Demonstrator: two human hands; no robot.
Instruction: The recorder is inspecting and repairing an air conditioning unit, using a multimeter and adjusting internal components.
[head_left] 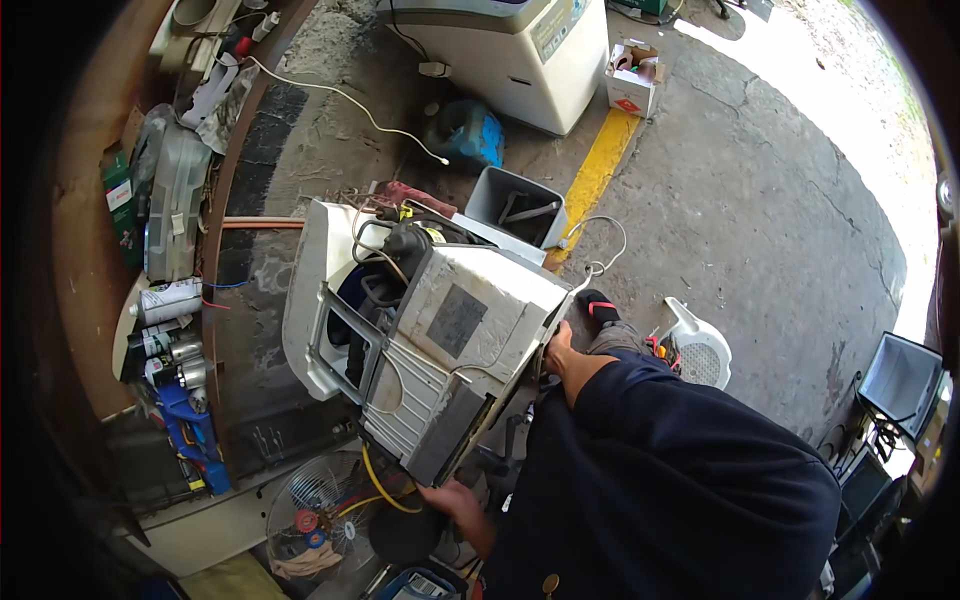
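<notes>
A white, partly opened portable air conditioner leans tilted in front of me, with a black compressor and bent pipes exposed at its far end. My right hand grips its right edge, the fingers partly hidden behind the panel. At the near lower corner, my left hand holds the casing and looks blurred. A yellow hose runs from under the unit toward a red and blue gauge set. A white cord loops off the upper right corner.
Beyond the unit stand a grey bin, a blue jug and a large white appliance. Spray cans line a shelf on the left. A fan sits near my left hand. A white plastic part lies by my foot.
</notes>
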